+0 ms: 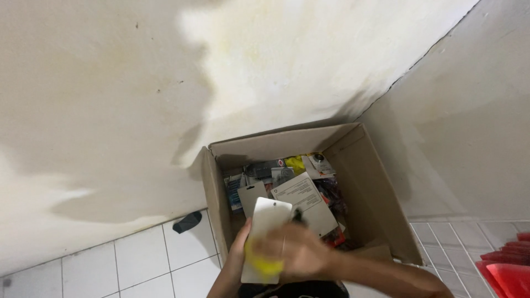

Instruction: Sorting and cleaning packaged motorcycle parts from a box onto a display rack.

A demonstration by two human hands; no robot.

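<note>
- Left hand [238, 251] grips a white card package [266, 237] from below; right hand [295, 253], blurred, presses a yellow item [264, 265] against it.
- Package is held over the cardboard box [381, 193], not yet in it.
- Box already holds many carded packs [303, 198]; it sits on the tiled floor [138, 265] by the wall.

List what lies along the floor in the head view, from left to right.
White floor tiles → small dark object by the wall → open cardboard box of packaged items, hands over it → red plastic pieces at the right edge.
</note>
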